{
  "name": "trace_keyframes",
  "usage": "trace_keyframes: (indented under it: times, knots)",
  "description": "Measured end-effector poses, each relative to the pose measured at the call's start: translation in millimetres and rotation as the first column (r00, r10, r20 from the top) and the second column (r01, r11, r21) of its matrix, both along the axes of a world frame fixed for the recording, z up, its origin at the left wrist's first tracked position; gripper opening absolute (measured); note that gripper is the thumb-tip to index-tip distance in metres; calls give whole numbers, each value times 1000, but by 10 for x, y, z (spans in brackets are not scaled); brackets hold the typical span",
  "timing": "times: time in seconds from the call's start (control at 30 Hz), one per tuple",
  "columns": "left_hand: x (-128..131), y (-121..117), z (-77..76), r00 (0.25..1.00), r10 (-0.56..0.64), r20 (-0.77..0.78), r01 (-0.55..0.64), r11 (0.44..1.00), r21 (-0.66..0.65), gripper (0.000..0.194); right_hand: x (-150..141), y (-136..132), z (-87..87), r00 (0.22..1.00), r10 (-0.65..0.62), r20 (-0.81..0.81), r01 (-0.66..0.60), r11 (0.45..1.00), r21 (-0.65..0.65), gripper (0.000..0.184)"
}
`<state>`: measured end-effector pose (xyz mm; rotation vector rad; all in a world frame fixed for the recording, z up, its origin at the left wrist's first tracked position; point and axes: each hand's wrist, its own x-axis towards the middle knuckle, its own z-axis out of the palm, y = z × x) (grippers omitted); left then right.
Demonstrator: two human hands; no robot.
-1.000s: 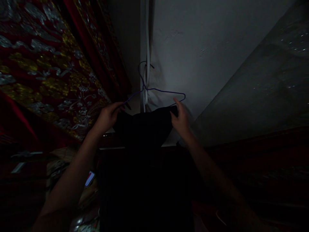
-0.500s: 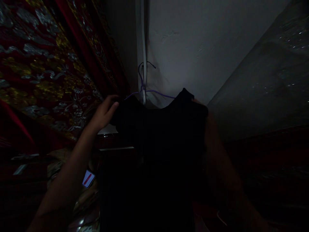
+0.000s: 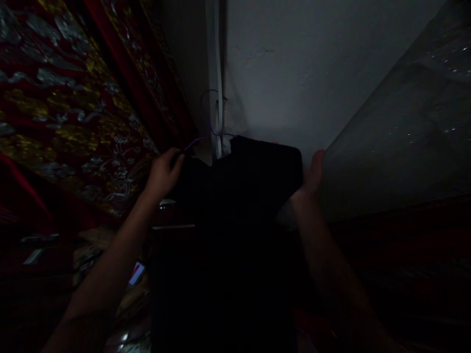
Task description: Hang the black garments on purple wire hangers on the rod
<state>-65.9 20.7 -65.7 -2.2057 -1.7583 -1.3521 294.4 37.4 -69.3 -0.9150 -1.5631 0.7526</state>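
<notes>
A black short-sleeved garment (image 3: 239, 196), so dark that its folds are hard to see, hangs in front of me on a thin purple hanger (image 3: 198, 139). My left hand (image 3: 164, 172) is closed round the garment's left shoulder, at that end of the hanger. At the opposite sleeve is my right hand (image 3: 309, 179), its thumb standing up and away from the cloth. Its other fingers are mostly hidden behind the sleeve. The hanger's hook sits beside a pale vertical strip (image 3: 218, 63) on the wall.
A red cloth with gold and silver embroidery (image 3: 66, 108) covers the left side. Behind the garment is a grey wall (image 3: 294, 73). Clear plastic sheeting (image 3: 415, 122) hangs at the right. A phone-like lit screen (image 3: 137, 273) lies low on the left among dim items.
The right shoulder of the garment has swung inward and the hanger has turned and shifted left. My right hand has moved inward, its thumb now showing. My left hand keeps its hold.
</notes>
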Motion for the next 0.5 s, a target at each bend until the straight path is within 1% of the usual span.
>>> trace_keyframes:
  times: [0.03, 0.1, 0.17, 0.2, 0.23, 0.27, 0.3, 0.33, 0.37, 0.4, 0.43, 0.47, 0.5]
  knots:
    - [23, 25, 0, 1000, 10, 7, -10, 1000, -4, 28, -24, -49, 68, 1000, 20, 18, -20, 1000, -22, 96]
    - [54, 92, -15, 998, 45, 35, -45, 999, -4, 26, -99, -176, 212, 997, 68, 34, -66, 996, -58, 106]
    - [46, 166, -55, 990, 97, 100, -99, 995, 16, 23, -198, -319, 312, 991, 132, 19, -130, 990, -49, 104]
    - [29, 197, -83, 982, 117, 147, -123, 992, 30, 22, -247, -385, 331, 979, 205, 20, -204, 978, -41, 101]
    - [7, 218, -112, 970, 128, 205, -139, 989, 42, 21, -293, -441, 324, 947, 319, 32, -318, 947, -37, 98]
    - [-14, 226, -141, 954, 129, 270, -149, 987, 57, 21, -333, -481, 291, 888, 457, 57, -455, 889, -46, 95]
    - [-29, 219, -168, 936, 119, 330, -152, 986, 75, 21, -367, -505, 232, 809, 581, 90, -576, 814, -72, 88]
    - [-33, 196, -192, 923, 96, 372, -141, 986, 94, 22, -397, -512, 147, 741, 659, 128, -650, 752, -106, 79]
    - [-22, 156, -212, 917, 63, 393, -116, 987, 112, 23, -425, -504, 39, 715, 676, 176, -664, 736, -133, 67]
    - [8, 101, -228, 921, 20, 390, -75, 989, 127, 24, -455, -484, -89, 736, 634, 238, -620, 772, -140, 55]
    - [59, 35, -242, 932, -38, 362, -9, 992, 129, 26, -490, -456, -232, 780, 546, 307, -535, 835, -125, 50]
    - [132, -39, -255, 942, -118, 313, 86, 990, 115, 27, -533, -424, -382, 824, 425, 375, -427, 900, -82, 58]
    - [226, -118, -268, 941, -217, 258, 201, 976, 85, 29, -586, -391, -531, 837, 329, 438, -350, 936, -34, 73]
